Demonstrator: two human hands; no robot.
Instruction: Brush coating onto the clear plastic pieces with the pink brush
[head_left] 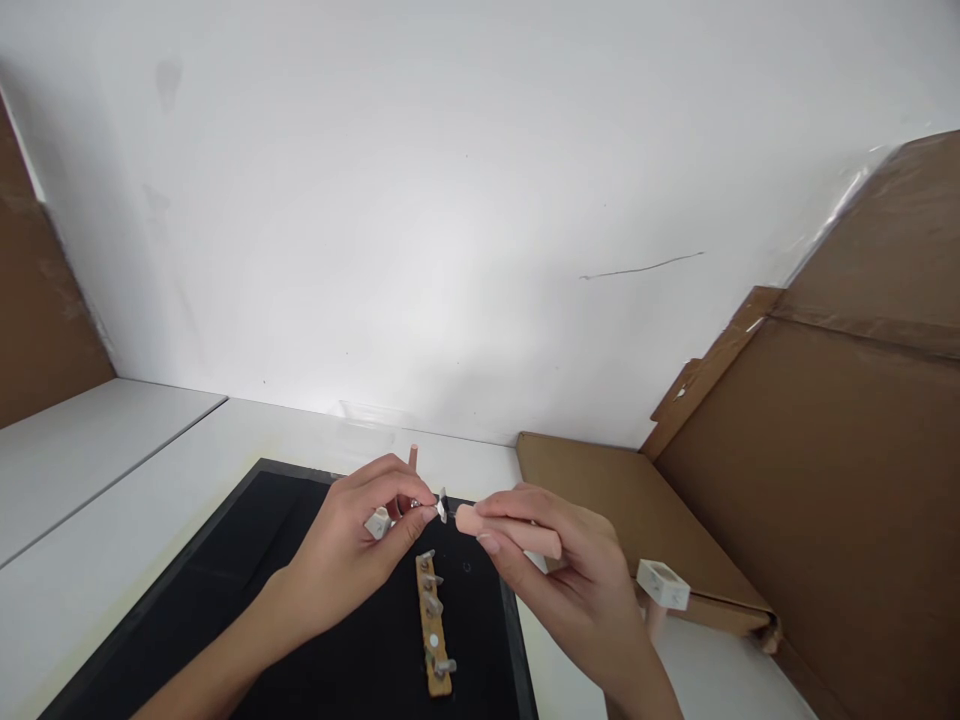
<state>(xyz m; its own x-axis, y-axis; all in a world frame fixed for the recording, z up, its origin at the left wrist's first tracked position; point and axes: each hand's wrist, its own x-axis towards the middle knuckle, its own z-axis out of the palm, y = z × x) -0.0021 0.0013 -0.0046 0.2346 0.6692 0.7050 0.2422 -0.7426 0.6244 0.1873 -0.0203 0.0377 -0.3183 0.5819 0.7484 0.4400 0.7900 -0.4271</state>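
Note:
Near the centre, my left hand (367,520) pinches a small shiny white piece (442,506) between thumb and fingertips. My right hand (570,560) is wrapped round a peach-coloured cylindrical handle (514,530), whose thin tip points left at the piece; I cannot tell whether they touch. A whitish block (378,522) shows by the left palm, partly covered by the fingers. Behind that hand a peach stick (413,457) stands up. Below both hands, a narrow wooden strip (434,640) lies on the black mat (352,650), carrying several small clear or metallic pieces.
To the right of my right hand, a white square-topped holder (663,585) stands on a peach stem. A flat cardboard box (600,500) lies behind it. Cardboard panels (862,450) flank the white table (172,470), and a white wall (420,220) rises behind.

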